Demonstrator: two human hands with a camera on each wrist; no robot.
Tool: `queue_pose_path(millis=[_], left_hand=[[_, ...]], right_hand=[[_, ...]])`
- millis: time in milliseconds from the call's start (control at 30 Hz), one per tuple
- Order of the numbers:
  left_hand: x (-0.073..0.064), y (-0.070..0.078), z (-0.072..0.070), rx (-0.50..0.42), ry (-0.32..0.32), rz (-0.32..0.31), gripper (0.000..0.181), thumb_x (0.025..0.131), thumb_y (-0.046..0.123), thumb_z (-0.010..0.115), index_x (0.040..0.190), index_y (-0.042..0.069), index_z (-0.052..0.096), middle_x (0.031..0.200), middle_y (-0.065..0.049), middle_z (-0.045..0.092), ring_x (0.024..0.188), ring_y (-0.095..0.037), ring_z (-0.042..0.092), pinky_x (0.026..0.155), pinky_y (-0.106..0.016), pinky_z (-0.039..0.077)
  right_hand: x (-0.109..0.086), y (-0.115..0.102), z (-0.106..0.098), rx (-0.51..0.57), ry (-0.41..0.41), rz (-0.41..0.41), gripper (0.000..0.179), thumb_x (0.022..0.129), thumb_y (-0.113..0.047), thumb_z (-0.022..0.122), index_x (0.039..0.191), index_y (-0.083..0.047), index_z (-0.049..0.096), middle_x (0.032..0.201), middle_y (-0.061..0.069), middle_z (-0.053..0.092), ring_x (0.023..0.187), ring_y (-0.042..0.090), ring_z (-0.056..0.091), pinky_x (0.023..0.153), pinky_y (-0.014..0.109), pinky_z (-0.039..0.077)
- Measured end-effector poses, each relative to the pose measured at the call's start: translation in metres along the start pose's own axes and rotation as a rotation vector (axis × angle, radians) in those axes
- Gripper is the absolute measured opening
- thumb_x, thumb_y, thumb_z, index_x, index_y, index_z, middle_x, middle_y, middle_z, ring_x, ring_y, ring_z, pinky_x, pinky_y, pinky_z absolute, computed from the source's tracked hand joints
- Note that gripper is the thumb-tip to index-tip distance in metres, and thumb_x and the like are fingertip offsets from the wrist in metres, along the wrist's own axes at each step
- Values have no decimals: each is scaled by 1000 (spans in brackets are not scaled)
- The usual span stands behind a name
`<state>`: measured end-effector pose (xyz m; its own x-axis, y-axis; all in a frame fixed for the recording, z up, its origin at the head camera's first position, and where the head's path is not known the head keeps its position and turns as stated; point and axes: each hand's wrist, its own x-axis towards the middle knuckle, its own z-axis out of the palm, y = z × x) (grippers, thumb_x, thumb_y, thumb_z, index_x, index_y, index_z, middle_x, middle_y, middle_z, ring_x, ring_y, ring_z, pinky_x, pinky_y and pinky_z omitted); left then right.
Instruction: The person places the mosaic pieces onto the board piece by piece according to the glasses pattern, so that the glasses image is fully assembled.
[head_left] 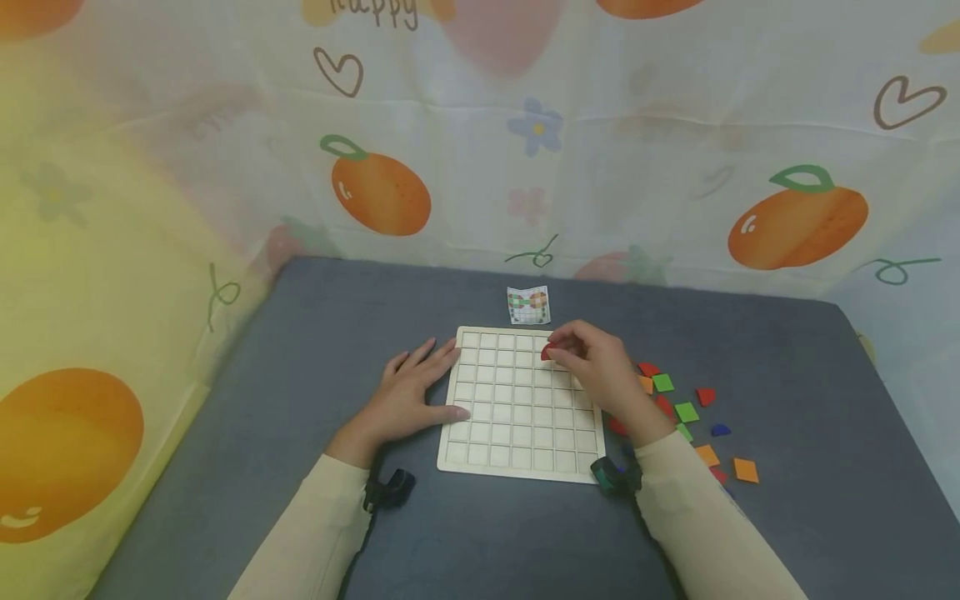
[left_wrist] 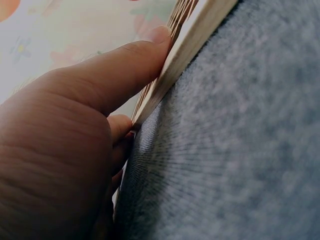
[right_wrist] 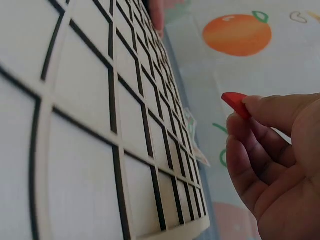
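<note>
At left, left hand [head_left: 405,398] rests on left edge of pale grid board [head_left: 513,412], fingers slightly spread, thumb apart on near side. Left wrist cam adds what head view lacks: board's edge thickness, w/ thumb [left_wrist: 130,67] lying over rim. Far of board, just apart, is small printed card [head_left: 528,307]; its colored pattern shows in head view, while right wrist cam gets only a sliver past board's far edge. Over board's far-right part, right hand [head_left: 598,367] pinches 1 red piece [head_left: 547,352] btwn thumb & fingertips. Piece sits right at the tips, mostly sticking out left of them. Right wrist cam shows it held clear of board, approx. edge-on: long axis slants, free end up & left in that view, other end down in the pinch. Its other fingers curl below. Right of board, on gray table [head_left: 480,542], lie loose pcs: red [head_left: 705,397], green [head_left: 686,412], blue [head_left: 721,430], orange [head_left: 746,470]; some partly hidden by right sleeve [head_left: 701,508]. Only head view has these.
</note>
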<state>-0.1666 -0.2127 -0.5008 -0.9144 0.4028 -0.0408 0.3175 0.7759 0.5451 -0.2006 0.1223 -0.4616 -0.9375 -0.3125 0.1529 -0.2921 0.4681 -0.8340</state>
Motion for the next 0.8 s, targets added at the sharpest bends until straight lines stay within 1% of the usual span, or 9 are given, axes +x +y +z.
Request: queue_pose_path(millis=[167, 300, 367, 467, 633, 800], left_hand=[[0, 2, -1, 3, -1, -1, 107, 91, 68, 80, 174, 20, 31, 178, 7, 21, 166, -24, 8, 126, -60, 4], [1, 2, -1, 8, -6, -9, 108, 91, 67, 80, 174, 20, 30, 179, 8, 21, 166, -24, 8, 126, -60, 4], [1, 2, -1, 7, -7, -13, 108, 91, 67, 80, 174, 20, 29, 179, 8, 21, 166, -24, 8, 126, -60, 4], [1, 1, -1, 12, -6, -12, 109, 91, 68, 80, 174, 20, 28, 179, 8, 21, 166, -24, 8, 126, -61, 4], [2, -1, 1, 21, -4, -5, 109, 91, 69, 79, 174, 21, 27, 179, 9, 21, 166, -24, 9, 126, -61, 5], [1, -3, 1, 12, 2, -5, 108, 92, 68, 79, 174, 20, 28, 179, 8, 22, 166, -24, 9, 126, -61, 5]], right_hand=[[6, -4, 7, 23, -25, 19, 16, 103, -9, 78, 119, -7, 76, 102, -1, 77, 92, 25, 74, 86, 46, 56], [12, -5, 15, 45, -52, 23, 18, 105, -9, 76, 121, -3, 76, 99, -1, 78, 92, 23, 74, 88, 45, 55], [15, -6, 20, 53, -64, 18, 18, 105, -9, 76, 121, -1, 75, 98, -1, 78, 92, 22, 74, 87, 45, 55], [19, -8, 27, 71, -88, 25, 16, 105, -9, 76, 119, -2, 76, 98, 0, 78, 91, 22, 74, 86, 44, 55], [25, -10, 38, 56, -122, 35, 14, 106, -10, 75, 118, -4, 76, 99, -2, 77, 91, 19, 72, 90, 45, 54], [31, -13, 48, 35, -132, 44, 14, 106, -13, 75, 119, -7, 76, 100, -4, 76, 94, 17, 72, 92, 45, 54]])
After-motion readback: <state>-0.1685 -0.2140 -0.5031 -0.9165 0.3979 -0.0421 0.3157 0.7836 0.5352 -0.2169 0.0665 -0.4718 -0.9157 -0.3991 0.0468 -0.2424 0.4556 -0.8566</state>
